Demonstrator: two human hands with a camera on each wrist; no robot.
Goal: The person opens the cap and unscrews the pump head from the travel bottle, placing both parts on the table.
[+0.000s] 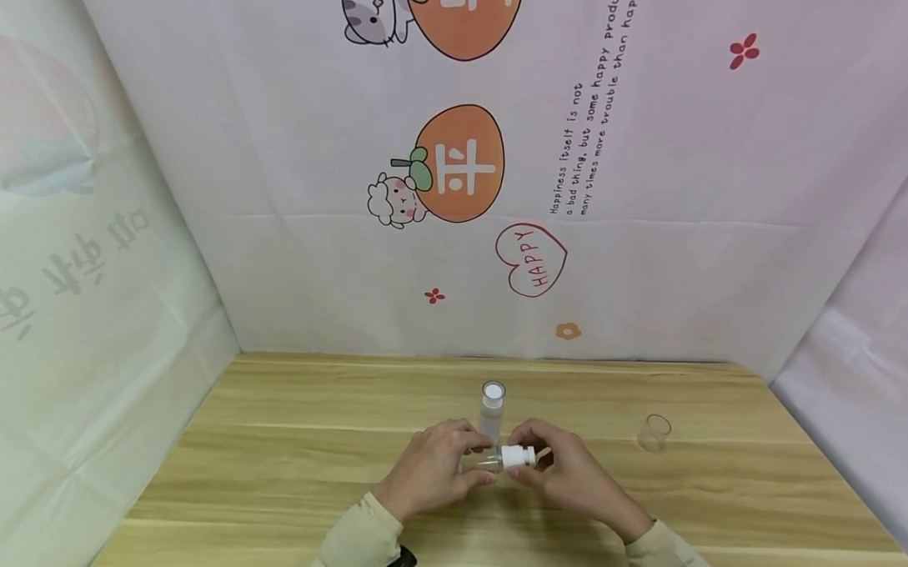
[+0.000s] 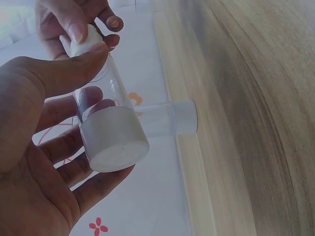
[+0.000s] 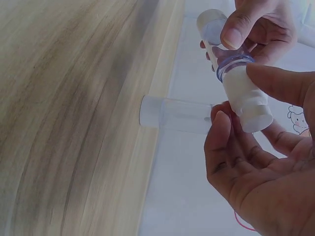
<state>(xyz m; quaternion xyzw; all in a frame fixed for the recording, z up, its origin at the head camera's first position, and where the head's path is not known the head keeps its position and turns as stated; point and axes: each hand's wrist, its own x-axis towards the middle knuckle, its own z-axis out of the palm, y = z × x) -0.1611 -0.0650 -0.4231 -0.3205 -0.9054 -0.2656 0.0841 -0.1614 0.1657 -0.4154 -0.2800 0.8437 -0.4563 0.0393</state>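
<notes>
My left hand holds a clear pump bottle with a white bottom, its thumb along one side and the fingers behind the clear body. The bottle lies nearly level in the head view, its white pump top pointing right. My right hand grips that top between thumb and fingers. In the right wrist view, the thumb presses the white collar near a blue-tinted ring at the neck. Just beyond both hands a second, similar bottle stands upright on the table, partly hidden by the held one.
A clear, hollow cap stands on the wooden table to the right of my hands. White printed sheets rise behind the table's back edge and along both sides.
</notes>
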